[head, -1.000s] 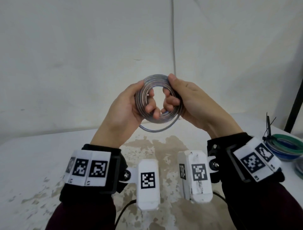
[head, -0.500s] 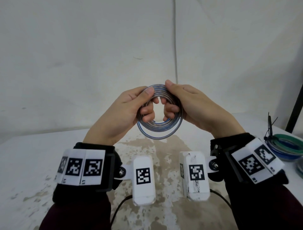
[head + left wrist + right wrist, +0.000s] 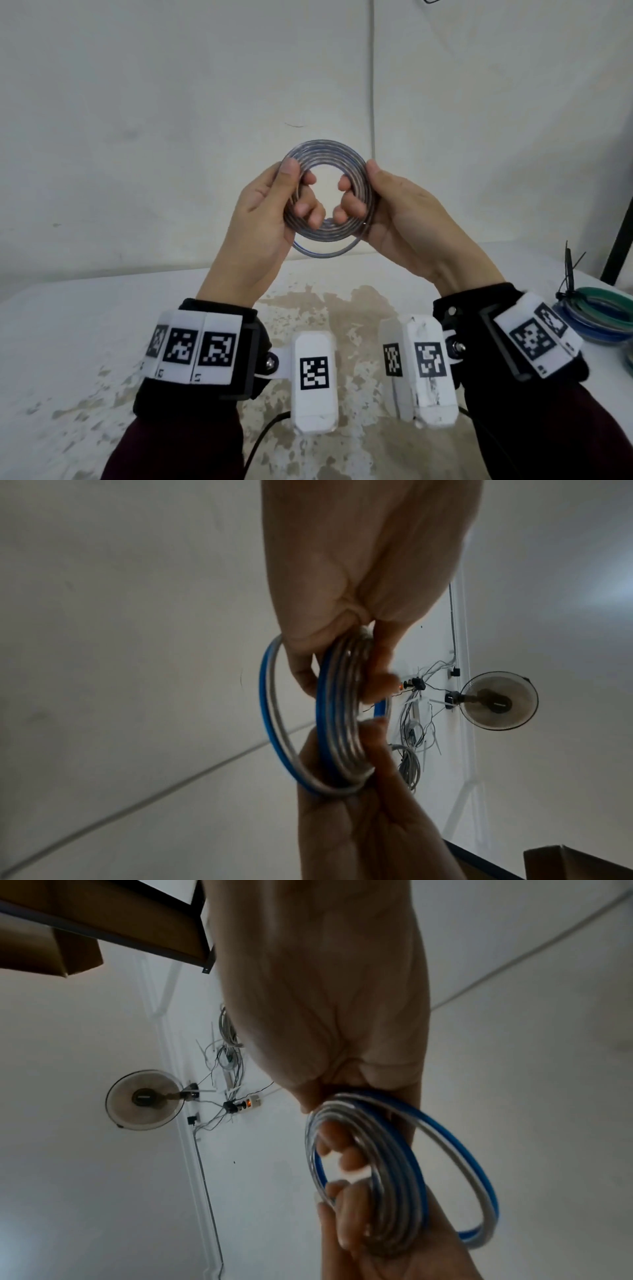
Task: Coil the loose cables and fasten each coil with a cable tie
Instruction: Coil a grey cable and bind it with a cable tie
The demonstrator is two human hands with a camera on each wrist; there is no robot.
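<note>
A coil of grey and blue cable (image 3: 323, 150) is held up in the air in front of the white wall, its open face towards me. My left hand (image 3: 294, 186) pinches its left side, thumb in front and fingers curled through the middle. My right hand (image 3: 359, 190) grips the right side the same way. One loose loop (image 3: 325, 253) sags below the bundle. In the left wrist view the coil (image 3: 337, 710) sits edge-on between the left hand (image 3: 342, 588) and the right hand (image 3: 359, 818). The right wrist view shows the coil (image 3: 387, 1164) with its blue loose loop (image 3: 479, 1177).
The stained white table (image 3: 102, 342) lies below my hands. At its right edge rest coils of green and blue cable (image 3: 603, 308) fastened with a black cable tie (image 3: 568, 270). A black post (image 3: 620, 233) stands behind them.
Both hands have raised the coil a little and turned it to face me. The thumbs have slid from the top of the coil down to its left and right sides.
</note>
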